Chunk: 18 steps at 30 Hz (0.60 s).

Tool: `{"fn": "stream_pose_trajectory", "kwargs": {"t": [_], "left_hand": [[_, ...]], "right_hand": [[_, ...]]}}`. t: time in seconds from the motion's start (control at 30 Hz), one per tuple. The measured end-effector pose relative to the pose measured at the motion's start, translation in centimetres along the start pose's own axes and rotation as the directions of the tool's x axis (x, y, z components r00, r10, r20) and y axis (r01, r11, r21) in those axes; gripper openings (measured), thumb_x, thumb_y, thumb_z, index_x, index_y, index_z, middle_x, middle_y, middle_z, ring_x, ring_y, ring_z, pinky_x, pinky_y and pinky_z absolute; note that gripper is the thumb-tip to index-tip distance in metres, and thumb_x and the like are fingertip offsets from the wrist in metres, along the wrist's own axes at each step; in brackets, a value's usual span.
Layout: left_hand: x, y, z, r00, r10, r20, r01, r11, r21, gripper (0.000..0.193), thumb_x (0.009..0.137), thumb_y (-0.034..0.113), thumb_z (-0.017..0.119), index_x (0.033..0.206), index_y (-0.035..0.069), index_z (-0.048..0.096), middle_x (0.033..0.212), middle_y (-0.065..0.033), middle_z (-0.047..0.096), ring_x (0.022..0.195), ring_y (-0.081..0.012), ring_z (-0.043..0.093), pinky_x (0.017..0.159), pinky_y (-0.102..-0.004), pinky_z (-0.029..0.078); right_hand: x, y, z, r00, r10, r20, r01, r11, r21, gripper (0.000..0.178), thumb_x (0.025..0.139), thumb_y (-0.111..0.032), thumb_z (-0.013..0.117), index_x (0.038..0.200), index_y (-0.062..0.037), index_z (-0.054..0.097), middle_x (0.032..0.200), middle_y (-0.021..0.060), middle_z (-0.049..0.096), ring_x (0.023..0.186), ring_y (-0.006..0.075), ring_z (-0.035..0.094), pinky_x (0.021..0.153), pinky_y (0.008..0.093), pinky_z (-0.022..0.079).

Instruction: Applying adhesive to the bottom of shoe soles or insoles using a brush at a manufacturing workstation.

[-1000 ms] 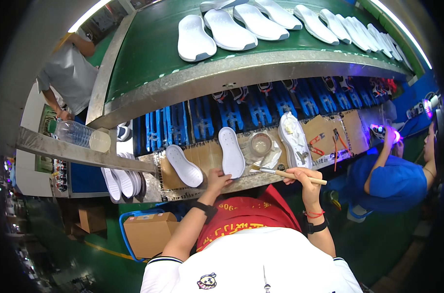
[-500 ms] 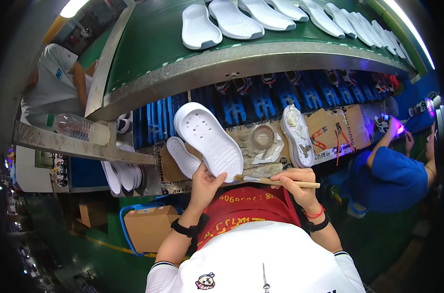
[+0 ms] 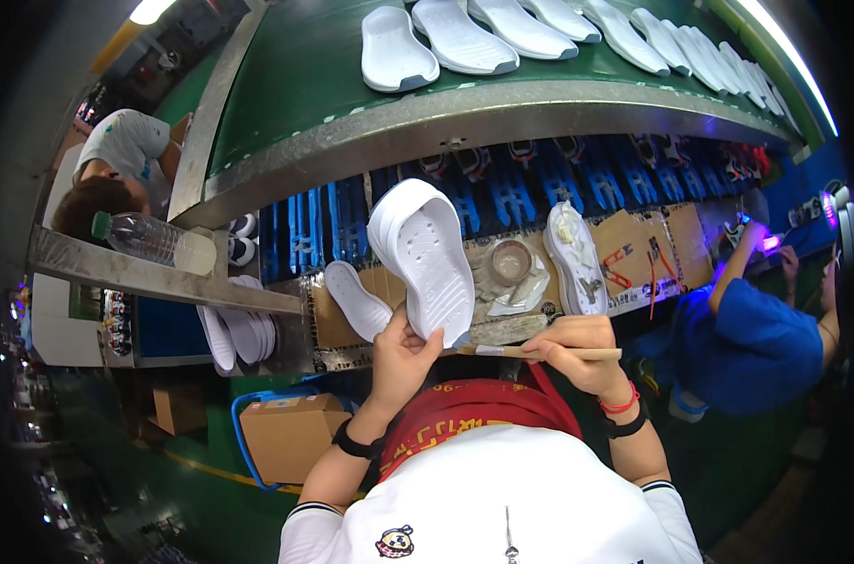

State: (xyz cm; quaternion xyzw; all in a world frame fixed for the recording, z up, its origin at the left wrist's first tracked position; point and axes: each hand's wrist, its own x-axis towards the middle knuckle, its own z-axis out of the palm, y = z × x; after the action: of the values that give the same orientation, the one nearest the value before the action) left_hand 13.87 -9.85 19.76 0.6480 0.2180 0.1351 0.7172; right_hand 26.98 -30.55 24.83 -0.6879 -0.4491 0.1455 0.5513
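A white shoe sole (image 3: 433, 254) with small holes is tilted up over the bench, its near end pinched by my left hand (image 3: 404, 359). My right hand (image 3: 577, 352) closes round the wooden handle of a brush (image 3: 502, 351). The bristles meet the sole's near edge, beside my left thumb. Behind my left hand, a smaller white sole (image 3: 357, 299) lies on the bench. A round pot (image 3: 509, 262) stands on crumpled white material beyond the brush. To its right lies another white sole (image 3: 574, 263) with scraps on it.
Overhead, a green conveyor (image 3: 286, 103) with a metal edge carries several white soles (image 3: 464, 36). Pliers (image 3: 618, 266) lie on the bench. A plastic bottle (image 3: 149, 242) rests on the left rail. One person in blue (image 3: 746, 338) works at right, another (image 3: 117, 169) bends at left.
My left hand has turned the sole, so its side wall now shows more. The brush has shifted slightly right with my right hand. The person at left has bent down.
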Motion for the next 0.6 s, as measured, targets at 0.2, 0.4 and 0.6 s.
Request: {"fn": "stream_pose_trajectory", "kwargs": {"t": [0.2, 0.4, 0.6], "left_hand": [[0.0, 0.5, 0.2, 1.0, 0.005, 0.021, -0.005, 0.999, 0.037, 0.044, 0.082, -0.002, 0.058, 0.123, -0.007, 0.044, 0.1, -0.0144, 0.063, 0.088, -0.0154, 0.063, 0.077, -0.0259, 0.052], [0.0, 0.8, 0.4, 0.999, 0.0, 0.047, -0.003, 0.999, 0.052, 0.043, 0.082, -0.002, 0.058, 0.122, -0.007, 0.044, 0.101, -0.0139, 0.062, 0.088, -0.0156, 0.063, 0.077, -0.0257, 0.052], [-0.1, 0.9, 0.4, 0.999, -0.015, 0.044, 0.013, 0.998, 0.055, 0.043, 0.082, -0.002, 0.059, 0.121, -0.007, 0.045, 0.1, -0.0142, 0.062, 0.087, -0.0155, 0.063, 0.077, -0.0257, 0.052]], "right_hand": [[0.4, -0.2, -0.3, 1.0, 0.001, -0.001, -0.001, 0.999, -0.037, 0.01, 0.076, -0.002, 0.058, 0.076, 0.0016, 0.068, 0.065, 0.009, 0.066, 0.054, 0.0191, 0.062, 0.052, 0.0267, 0.048], [0.7, 0.1, -0.6, 0.999, -0.034, -0.01, 0.034, 0.998, -0.061, 0.011, 0.076, -0.002, 0.058, 0.077, 0.0013, 0.068, 0.065, 0.01, 0.066, 0.053, 0.0191, 0.062, 0.051, 0.0264, 0.047], [0.5, 0.2, -1.3, 1.0, 0.001, -0.017, -0.001, 1.0, -0.006, 0.011, 0.077, -0.003, 0.058, 0.077, 0.0012, 0.068, 0.065, 0.0098, 0.066, 0.053, 0.0188, 0.061, 0.051, 0.0259, 0.047]]}}
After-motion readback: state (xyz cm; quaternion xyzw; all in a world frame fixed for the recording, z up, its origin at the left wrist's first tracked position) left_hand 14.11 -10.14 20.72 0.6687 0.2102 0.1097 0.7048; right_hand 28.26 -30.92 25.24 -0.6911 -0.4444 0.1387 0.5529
